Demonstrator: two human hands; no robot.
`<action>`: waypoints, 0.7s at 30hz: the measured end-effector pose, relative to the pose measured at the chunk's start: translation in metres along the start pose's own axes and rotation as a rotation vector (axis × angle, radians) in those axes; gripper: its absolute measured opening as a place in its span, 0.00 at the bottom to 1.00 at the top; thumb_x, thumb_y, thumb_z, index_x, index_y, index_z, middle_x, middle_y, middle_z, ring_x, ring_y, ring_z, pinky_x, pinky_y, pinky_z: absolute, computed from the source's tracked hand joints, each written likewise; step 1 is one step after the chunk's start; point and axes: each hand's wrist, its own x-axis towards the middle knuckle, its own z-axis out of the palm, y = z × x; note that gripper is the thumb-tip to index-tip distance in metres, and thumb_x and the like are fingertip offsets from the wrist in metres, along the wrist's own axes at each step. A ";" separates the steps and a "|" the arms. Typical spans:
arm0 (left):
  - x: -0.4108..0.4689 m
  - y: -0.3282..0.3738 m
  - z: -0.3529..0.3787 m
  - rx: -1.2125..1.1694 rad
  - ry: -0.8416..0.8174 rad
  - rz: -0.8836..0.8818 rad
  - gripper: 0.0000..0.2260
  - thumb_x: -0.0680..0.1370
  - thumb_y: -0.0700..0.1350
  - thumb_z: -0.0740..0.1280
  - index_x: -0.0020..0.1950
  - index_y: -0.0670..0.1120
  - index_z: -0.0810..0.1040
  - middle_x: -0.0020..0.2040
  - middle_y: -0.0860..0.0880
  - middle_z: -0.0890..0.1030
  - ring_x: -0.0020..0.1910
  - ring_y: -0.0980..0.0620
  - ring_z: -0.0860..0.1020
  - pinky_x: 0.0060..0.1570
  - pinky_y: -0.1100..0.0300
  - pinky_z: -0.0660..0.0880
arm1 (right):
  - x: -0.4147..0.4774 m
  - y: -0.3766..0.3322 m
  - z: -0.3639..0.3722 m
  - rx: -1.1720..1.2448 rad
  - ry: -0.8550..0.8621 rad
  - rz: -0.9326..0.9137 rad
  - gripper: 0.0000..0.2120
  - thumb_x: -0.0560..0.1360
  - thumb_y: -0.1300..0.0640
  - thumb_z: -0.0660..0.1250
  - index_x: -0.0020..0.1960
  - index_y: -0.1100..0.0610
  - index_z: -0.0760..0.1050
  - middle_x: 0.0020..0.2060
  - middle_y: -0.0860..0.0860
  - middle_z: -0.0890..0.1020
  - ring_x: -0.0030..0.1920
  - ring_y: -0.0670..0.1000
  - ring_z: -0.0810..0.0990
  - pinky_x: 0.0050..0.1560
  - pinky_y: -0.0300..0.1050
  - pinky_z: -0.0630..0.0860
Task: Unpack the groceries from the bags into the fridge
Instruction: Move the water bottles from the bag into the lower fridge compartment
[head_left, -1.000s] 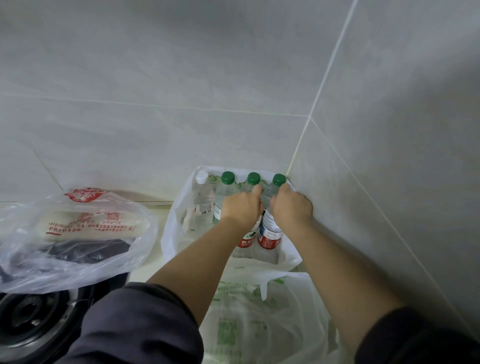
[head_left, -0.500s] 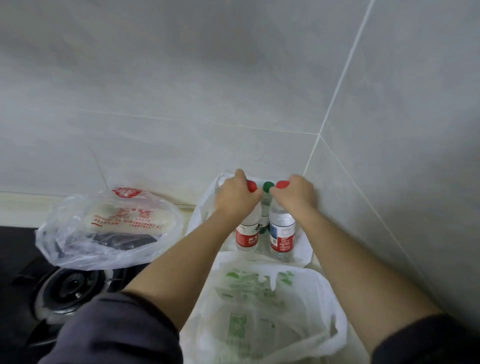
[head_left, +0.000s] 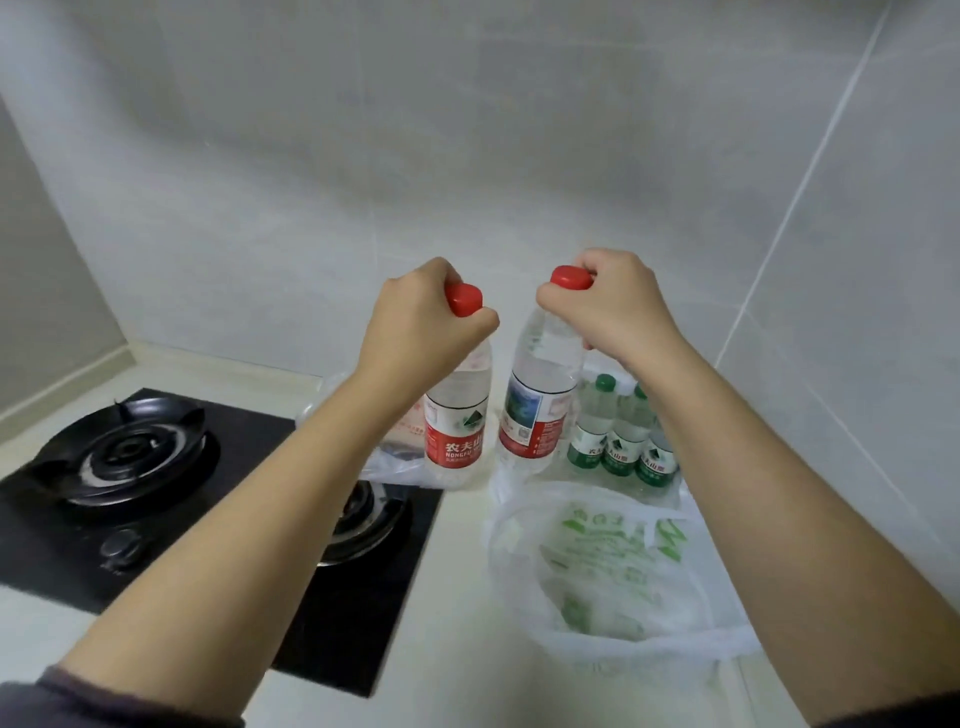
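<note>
Head view is showing the left hand (head_left: 415, 322) curling its fingers tight around the neck of one red-capped water bottle (head_left: 457, 415), and the right hand (head_left: 613, 306) gripping another red-capped bottle (head_left: 537, 400) the same way, both hanging above the counter (head_left: 457, 597). Behind them, a white bag (head_left: 670, 491) is holding three green-capped bottles (head_left: 618, 436) upright. Nearer, a green-printed bag (head_left: 613, 566) is sitting open; its contents are unclear.

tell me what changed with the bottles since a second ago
Both hands lifted a red-capped bottle by the neck up out of the white bag: left hand holds one, right hand the other. The green-capped bottles stayed in the bag.
</note>
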 end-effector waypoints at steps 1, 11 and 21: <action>-0.010 -0.006 -0.010 0.010 -0.006 -0.009 0.10 0.69 0.48 0.69 0.46 0.45 0.76 0.36 0.53 0.76 0.37 0.53 0.74 0.34 0.63 0.70 | -0.010 -0.008 0.006 0.029 -0.041 0.004 0.10 0.69 0.55 0.70 0.41 0.61 0.75 0.33 0.50 0.74 0.30 0.49 0.73 0.26 0.40 0.73; -0.127 -0.078 -0.026 0.028 -0.237 -0.158 0.08 0.70 0.46 0.70 0.44 0.44 0.75 0.35 0.51 0.77 0.35 0.54 0.74 0.35 0.61 0.70 | -0.124 0.006 0.083 -0.014 -0.290 0.062 0.10 0.68 0.53 0.71 0.38 0.59 0.73 0.33 0.49 0.76 0.37 0.56 0.80 0.38 0.56 0.81; -0.192 -0.116 0.023 -0.045 -0.441 -0.242 0.09 0.70 0.46 0.71 0.45 0.46 0.73 0.38 0.51 0.78 0.38 0.53 0.77 0.39 0.59 0.74 | -0.198 0.082 0.125 -0.094 -0.283 0.278 0.11 0.66 0.53 0.70 0.38 0.56 0.69 0.33 0.53 0.78 0.35 0.58 0.81 0.37 0.57 0.80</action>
